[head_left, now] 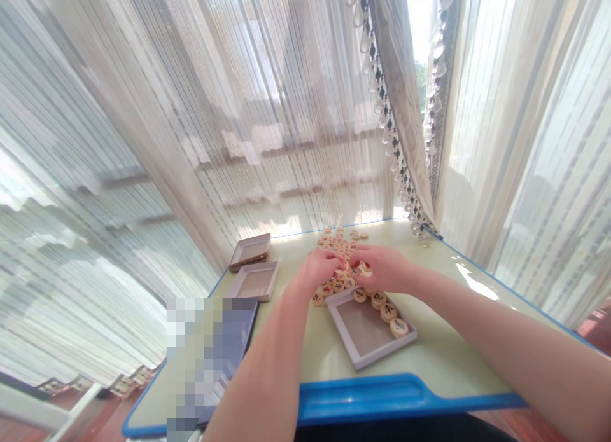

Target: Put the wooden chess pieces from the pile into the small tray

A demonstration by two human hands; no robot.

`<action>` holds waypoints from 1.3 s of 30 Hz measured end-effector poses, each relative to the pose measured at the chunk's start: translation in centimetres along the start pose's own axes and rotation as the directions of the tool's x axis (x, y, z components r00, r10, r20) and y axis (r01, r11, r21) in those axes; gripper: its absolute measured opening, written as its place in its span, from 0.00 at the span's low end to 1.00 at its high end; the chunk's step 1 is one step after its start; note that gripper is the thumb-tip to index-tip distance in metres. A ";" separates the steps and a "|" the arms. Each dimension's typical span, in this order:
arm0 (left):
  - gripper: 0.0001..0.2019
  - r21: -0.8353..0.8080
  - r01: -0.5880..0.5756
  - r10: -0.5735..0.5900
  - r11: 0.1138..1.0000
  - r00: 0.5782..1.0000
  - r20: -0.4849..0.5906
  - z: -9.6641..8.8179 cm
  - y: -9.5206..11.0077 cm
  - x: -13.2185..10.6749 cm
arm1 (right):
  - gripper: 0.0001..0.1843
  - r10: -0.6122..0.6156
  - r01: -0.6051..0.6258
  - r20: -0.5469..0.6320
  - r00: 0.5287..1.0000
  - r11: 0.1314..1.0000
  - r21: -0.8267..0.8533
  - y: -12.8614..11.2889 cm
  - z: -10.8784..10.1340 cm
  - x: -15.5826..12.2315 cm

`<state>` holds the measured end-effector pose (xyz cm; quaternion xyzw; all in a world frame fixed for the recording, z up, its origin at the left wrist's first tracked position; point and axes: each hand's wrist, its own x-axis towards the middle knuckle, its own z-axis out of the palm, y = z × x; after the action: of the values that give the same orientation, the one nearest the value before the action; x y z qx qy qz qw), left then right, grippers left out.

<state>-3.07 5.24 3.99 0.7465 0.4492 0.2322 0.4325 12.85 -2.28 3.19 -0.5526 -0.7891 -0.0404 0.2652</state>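
My left hand (321, 268) is at the left side of a loose heap of round wooden xiangqi pieces (338, 241), its fingers curled together at the pieces. What they hold, if anything, is too small to make out. Opposite it, my right hand (382, 268) is curled round a pale xiangqi piece (365, 269) partly hidden by the fingers. Just below the hands lies a shallow grey box tray (353, 353), with several black-marked pieces (388, 312) in a row along its right wall. More pieces with red and black characters (327, 290) lie at its far edge.
A second shallow tray (273, 282) and a stacked brown-edged box (251, 251) stand at the left of the pale green table (458, 353). A dark flat object (233, 340), partly pixelated, lies by my left forearm. Sheer curtains (286, 143) hang behind the table's blue rim.
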 end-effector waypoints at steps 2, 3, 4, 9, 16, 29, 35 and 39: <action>0.07 0.104 -0.034 0.041 0.994 0.997 -0.068 -0.1 -0.6 0.4 | 0.08 -0.037 0.035 0.085 0.996 0.999 0.032 -0.3 -0.4 -0.1; 0.07 0.152 -0.051 0.064 0.987 0.995 -0.080 -0.1 -0.8 0.6 | 0.08 -0.059 0.054 0.125 0.990 0.997 0.050 -0.5 -0.6 -0.2; 0.07 0.191 -0.064 0.081 0.979 0.994 -0.079 -0.2 -1.0 0.7 | 0.08 -0.077 0.066 0.162 0.984 0.996 0.067 -0.7 -0.7 -0.2; 0.07 0.288 -0.070 0.096 0.955 0.993 -0.075 -0.2 -1.1 0.6 | 0.08 -0.068 0.048 0.278 0.958 0.996 0.078 -1.0 -1.0 -0.2; 0.07 0.280 -0.087 0.110 0.956 0.992 -0.066 0.1 -1.2 0.6 | 0.10 -0.039 0.026 0.306 0.951 0.999 0.046 -0.9 -0.8 -0.4; 0.07 0.301 -0.046 0.056 0.953 0.998 -0.026 0.3 -0.7 0.4 | 0.11 -0.073 0.068 0.294 0.953 0.997 0.028 -0.8 -0.8 -0.6; 0.08 0.342 -0.059 0.071 0.938 0.997 -0.022 0.4 -0.8 0.5 | 0.12 -0.063 0.055 0.301 0.952 0.998 0.035 -0.8 -0.8 -0.6; 0.08 0.355 -0.056 0.070 0.933 0.997 -0.025 0.3 -0.8 0.4 | 0.12 -0.050 0.040 0.308 0.950 0.998 0.041 -0.8 -0.8 -0.6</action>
<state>-2.97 5.64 3.12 0.8218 0.4674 0.1750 0.2751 12.61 -3.38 3.75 -0.5294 -0.8339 0.0538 0.1469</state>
